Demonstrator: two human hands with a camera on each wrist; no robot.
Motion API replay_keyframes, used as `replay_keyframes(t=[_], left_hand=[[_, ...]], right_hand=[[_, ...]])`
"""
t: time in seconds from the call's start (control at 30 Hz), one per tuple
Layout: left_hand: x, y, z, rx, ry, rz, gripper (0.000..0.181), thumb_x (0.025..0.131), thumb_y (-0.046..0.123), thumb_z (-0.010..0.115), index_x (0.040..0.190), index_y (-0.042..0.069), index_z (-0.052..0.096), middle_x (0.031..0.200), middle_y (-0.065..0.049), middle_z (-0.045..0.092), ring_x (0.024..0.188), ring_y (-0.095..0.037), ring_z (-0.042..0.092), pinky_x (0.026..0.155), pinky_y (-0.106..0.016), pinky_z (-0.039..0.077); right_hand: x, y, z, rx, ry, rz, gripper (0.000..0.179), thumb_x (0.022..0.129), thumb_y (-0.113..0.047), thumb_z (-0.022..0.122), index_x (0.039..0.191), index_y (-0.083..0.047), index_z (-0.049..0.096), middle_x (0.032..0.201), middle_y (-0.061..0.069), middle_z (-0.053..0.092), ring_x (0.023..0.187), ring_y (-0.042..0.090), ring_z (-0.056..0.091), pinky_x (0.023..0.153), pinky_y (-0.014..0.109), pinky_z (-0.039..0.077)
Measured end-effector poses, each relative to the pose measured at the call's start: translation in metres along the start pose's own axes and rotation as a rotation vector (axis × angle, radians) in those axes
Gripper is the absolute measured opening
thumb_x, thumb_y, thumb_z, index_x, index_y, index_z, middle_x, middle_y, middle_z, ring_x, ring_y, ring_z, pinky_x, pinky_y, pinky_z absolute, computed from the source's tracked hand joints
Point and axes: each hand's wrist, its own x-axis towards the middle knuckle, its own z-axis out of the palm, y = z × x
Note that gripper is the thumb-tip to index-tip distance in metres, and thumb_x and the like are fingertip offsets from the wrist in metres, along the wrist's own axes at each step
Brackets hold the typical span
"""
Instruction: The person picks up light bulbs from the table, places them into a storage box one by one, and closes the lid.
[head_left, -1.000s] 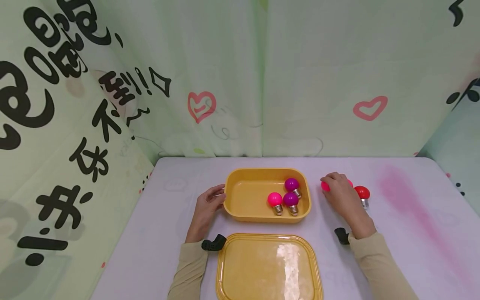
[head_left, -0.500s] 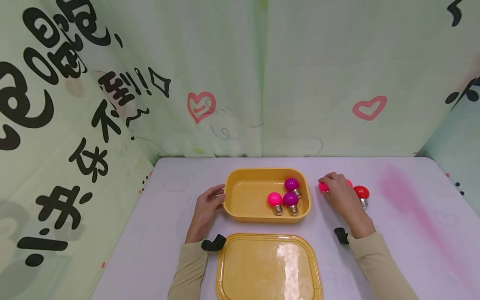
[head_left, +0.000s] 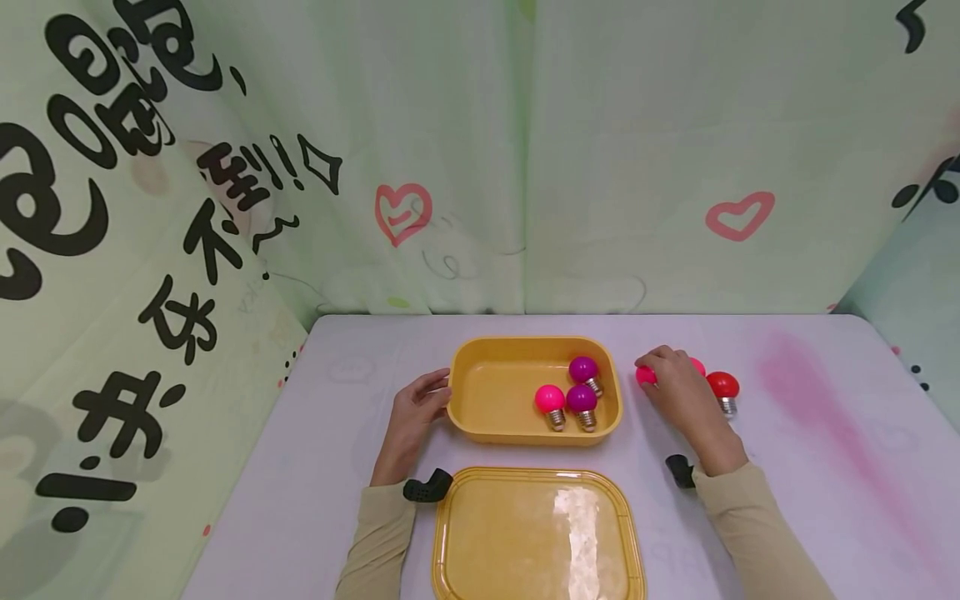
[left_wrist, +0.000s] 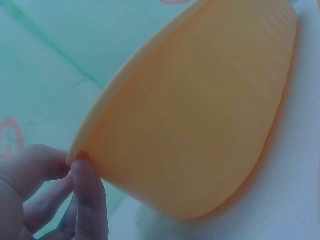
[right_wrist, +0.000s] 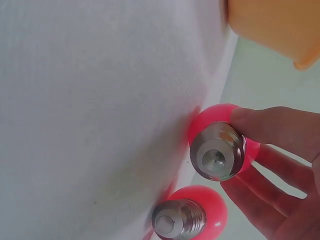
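My left hand (head_left: 414, 412) pinches the left rim of a yellow plastic container (head_left: 495, 437); the left wrist view shows thumb and finger on either side of that rim (left_wrist: 107, 95). Inside the container, on its right side, lie two purple light bulbs (head_left: 582, 368) and a pink light bulb (head_left: 550, 398). To the right of the container, my right hand (head_left: 682, 396) grips another pink light bulb (right_wrist: 200, 127) between thumb and fingers, its metal screw base facing the wrist camera. A further pink bulb (head_left: 699, 366) peeks out behind the hand, and a red bulb (head_left: 723, 384) lies beside it.
A yellow lid (head_left: 517, 533) lies flat on the white-covered table (head_left: 795, 500) in front of the container. Behind the table hangs a pale green curtain (head_left: 600, 167) with drawn hearts. Lettered fabric (head_left: 150, 433) closes off the left side.
My right hand has shifted slightly left with the pink bulb. My left hand, the container and the bulbs in it have stayed put.
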Motion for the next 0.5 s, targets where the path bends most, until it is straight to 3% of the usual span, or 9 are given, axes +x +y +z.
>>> replay_keyframes(t=[0.5], left_hand=[[-0.001,0.002,0.002,0.006,0.011,-0.010,0.041,0.094,0.019,0.069,0.133,0.010,0.062,0.128,-0.013,0.062,0.101,-0.019,0.063,0.079,-0.022,0.054]], right_hand=[[-0.003,-0.011,-0.005,0.042,0.028,-0.023,0.039,0.079,0.000,0.080,0.116,0.007,0.066,0.118,0.028,0.059,0.114,0.045,0.052,0.090,0.055,0.053]])
